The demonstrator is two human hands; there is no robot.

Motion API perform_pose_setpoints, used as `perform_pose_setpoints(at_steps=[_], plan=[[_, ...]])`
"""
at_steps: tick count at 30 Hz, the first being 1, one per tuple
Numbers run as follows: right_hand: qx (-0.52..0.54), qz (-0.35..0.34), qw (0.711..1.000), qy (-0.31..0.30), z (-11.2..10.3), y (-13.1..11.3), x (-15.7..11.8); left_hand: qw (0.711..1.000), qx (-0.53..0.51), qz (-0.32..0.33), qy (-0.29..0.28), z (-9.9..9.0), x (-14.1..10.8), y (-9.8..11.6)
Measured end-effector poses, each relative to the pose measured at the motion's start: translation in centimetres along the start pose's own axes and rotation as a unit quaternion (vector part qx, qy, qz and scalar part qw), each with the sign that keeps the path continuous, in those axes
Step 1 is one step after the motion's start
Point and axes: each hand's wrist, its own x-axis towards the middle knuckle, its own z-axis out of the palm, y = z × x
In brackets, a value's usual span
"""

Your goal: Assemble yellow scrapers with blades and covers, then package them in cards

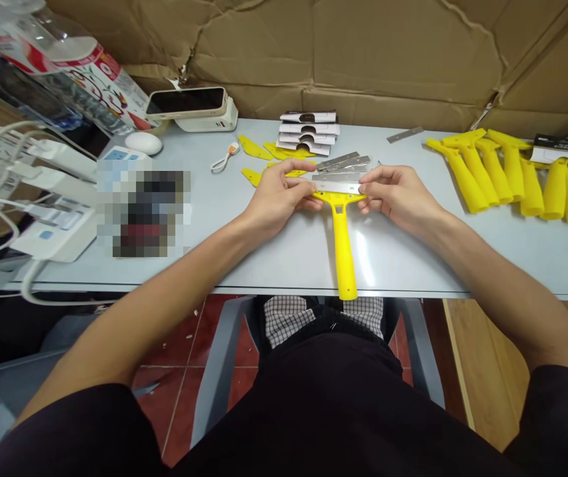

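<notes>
Between my two hands a long metal scraper blade [336,187] lies across the wide head of a yellow scraper handle [344,255]. My left hand [281,195] pinches the left end of blade and head between thumb and fingers. At the right end, my right hand [397,197] does the same with thumb and forefinger. The handle points toward me, its end reaching the table's front edge. Just behind the held blade, several loose blades [336,161] lie in an overlapping pile. Flat yellow plates [254,147] lie behind my left hand, some partly hidden by it.
More yellow scraper handles [512,175] lie in a row at the right, by a small box [565,152]. Small white blade boxes [308,132] are stacked at the back, with a single blade [405,135] right of them. Left stand a phone [187,103], power strip [59,232] and bottles [99,79].
</notes>
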Motion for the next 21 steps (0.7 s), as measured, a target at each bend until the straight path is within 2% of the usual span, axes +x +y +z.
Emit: perform_pose_setpoints(at_steps=[5, 12, 21], plan=[[-0.003, 0.017, 1.000, -0.008, -0.14, 0.44, 0.20, 1.000, 0.013, -0.001, 0.010, 0.29, -0.11, 0.01], [-0.015, -0.011, 1.000, 0.010, -0.20, 0.76, 0.29, 0.997, -0.002, -0.077, -0.011, 0.31, -0.13, 0.59], [0.010, 0.034, 0.999, -0.022, 0.02, 0.53, -0.07, 1.000, 0.003, -0.009, 0.006, 0.06, -0.03, -0.12]])
